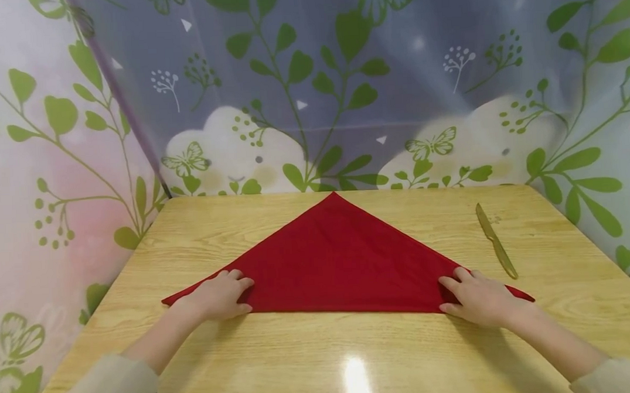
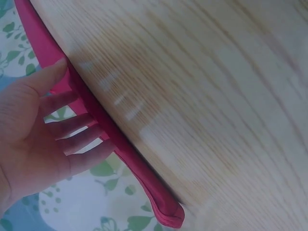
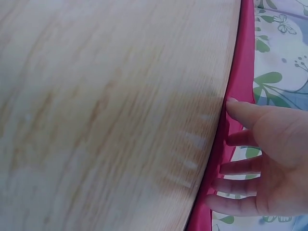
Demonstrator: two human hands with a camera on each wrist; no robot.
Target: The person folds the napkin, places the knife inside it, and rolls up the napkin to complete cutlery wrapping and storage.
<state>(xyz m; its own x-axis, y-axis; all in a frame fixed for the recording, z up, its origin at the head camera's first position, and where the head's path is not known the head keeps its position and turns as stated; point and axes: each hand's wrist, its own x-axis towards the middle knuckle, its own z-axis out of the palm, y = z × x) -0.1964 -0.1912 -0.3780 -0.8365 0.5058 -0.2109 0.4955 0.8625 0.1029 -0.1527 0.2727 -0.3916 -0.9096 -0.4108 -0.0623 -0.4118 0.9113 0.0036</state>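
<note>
A red cloth napkin (image 1: pixel 339 260), folded into a triangle, lies flat on the wooden table with its peak at the far edge. My left hand (image 1: pixel 221 295) rests on its left part, near the long front fold. Over the right part, my right hand (image 1: pixel 478 296) touches the cloth in the same way. In the left wrist view, the left hand's fingers (image 2: pixel 85 124) are spread and fairly straight, their tips on the red cloth (image 2: pixel 132 166). The right wrist view has the right fingers (image 3: pixel 240 166) extended, tips against the cloth (image 3: pixel 240 62).
A gold-coloured table knife (image 1: pixel 495 241) lies on the table (image 1: pixel 280 362) to the right of the napkin. Patterned curtains (image 1: pixel 299 74) with leaves and butterflies stand behind the table and at both sides.
</note>
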